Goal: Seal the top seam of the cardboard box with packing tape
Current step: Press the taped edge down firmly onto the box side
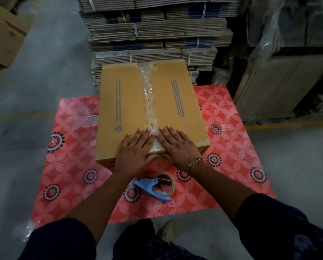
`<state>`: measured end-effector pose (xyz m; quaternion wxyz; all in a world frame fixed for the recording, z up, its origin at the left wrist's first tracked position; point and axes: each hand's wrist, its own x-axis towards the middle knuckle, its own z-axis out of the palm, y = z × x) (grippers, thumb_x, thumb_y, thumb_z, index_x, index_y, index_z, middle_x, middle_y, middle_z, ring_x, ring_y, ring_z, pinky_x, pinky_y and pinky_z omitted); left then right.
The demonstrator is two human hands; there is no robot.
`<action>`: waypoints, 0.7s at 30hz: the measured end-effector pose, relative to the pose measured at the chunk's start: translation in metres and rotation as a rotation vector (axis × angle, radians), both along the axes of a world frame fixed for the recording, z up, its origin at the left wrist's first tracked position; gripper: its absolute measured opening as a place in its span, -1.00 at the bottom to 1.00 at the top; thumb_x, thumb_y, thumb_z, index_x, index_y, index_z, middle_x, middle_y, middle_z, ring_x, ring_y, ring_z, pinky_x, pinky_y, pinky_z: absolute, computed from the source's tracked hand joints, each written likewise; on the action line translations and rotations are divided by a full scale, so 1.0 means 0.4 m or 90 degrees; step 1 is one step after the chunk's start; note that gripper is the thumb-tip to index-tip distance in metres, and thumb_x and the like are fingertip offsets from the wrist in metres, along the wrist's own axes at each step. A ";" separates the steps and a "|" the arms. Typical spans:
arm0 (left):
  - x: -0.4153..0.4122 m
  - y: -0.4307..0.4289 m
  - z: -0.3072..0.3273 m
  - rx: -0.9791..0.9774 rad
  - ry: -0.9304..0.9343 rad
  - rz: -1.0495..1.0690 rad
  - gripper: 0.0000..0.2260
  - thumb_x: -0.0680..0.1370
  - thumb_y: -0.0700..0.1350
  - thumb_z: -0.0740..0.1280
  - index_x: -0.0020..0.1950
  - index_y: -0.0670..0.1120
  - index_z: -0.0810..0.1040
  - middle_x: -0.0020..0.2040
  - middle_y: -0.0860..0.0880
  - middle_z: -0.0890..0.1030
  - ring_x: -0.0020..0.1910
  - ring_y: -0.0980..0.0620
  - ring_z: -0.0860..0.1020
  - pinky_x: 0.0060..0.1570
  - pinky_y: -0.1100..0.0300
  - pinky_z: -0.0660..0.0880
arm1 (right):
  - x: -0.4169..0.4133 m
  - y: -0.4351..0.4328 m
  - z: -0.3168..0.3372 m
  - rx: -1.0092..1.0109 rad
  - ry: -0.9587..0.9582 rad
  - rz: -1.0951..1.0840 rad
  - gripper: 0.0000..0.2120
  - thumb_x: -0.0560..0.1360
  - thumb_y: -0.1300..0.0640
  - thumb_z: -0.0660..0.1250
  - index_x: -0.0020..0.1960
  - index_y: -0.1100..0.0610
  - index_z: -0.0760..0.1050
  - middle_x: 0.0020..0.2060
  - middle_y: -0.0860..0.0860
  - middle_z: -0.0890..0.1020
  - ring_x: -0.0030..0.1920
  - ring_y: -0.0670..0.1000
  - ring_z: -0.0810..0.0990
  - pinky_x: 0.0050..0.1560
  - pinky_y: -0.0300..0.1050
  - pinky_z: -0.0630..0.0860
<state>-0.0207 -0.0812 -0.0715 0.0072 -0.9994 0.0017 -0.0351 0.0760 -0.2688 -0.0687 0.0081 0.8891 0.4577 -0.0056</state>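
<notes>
Pressing flat, your left hand (136, 147) and right hand (177, 145) hold nothing, open on the cardboard box (123, 109) at frame centre; wrinkles in the packing tape (147, 87) could lift unless smoothed.

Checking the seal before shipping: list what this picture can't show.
- Head view: the tape's near end is partly covered by the left hand and right hand.
- The box's blue print is too small to read.
- The far tape end folds over the box's back edge.
</notes>
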 end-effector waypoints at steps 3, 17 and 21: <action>0.002 0.006 0.004 0.032 0.017 -0.021 -0.34 0.56 0.24 0.05 0.60 -0.04 0.25 0.60 -0.08 0.31 0.57 -0.13 0.29 0.43 -0.24 0.30 | 0.001 0.003 -0.004 0.007 0.002 0.002 -0.25 0.49 -0.15 0.27 0.59 0.05 0.10 0.59 0.07 0.19 0.58 0.14 0.14 0.50 0.15 0.22; -0.002 0.014 -0.001 0.013 0.036 -0.015 -0.10 0.39 0.15 0.44 0.64 -0.06 0.13 0.65 -0.05 0.18 0.62 -0.07 0.19 0.51 -0.20 0.22 | -0.002 0.005 -0.004 0.006 -0.001 -0.017 -0.15 0.45 -0.22 0.32 0.59 0.12 0.11 0.59 0.08 0.19 0.58 0.13 0.15 0.50 0.15 0.22; -0.003 0.007 0.000 -0.034 -0.004 -0.002 -0.26 0.57 0.39 0.08 0.61 -0.03 0.22 0.64 -0.02 0.23 0.61 -0.04 0.20 0.52 -0.18 0.18 | -0.004 0.006 -0.005 0.017 -0.004 -0.018 -0.15 0.44 -0.18 0.36 0.58 0.12 0.13 0.58 0.08 0.22 0.58 0.13 0.17 0.50 0.15 0.24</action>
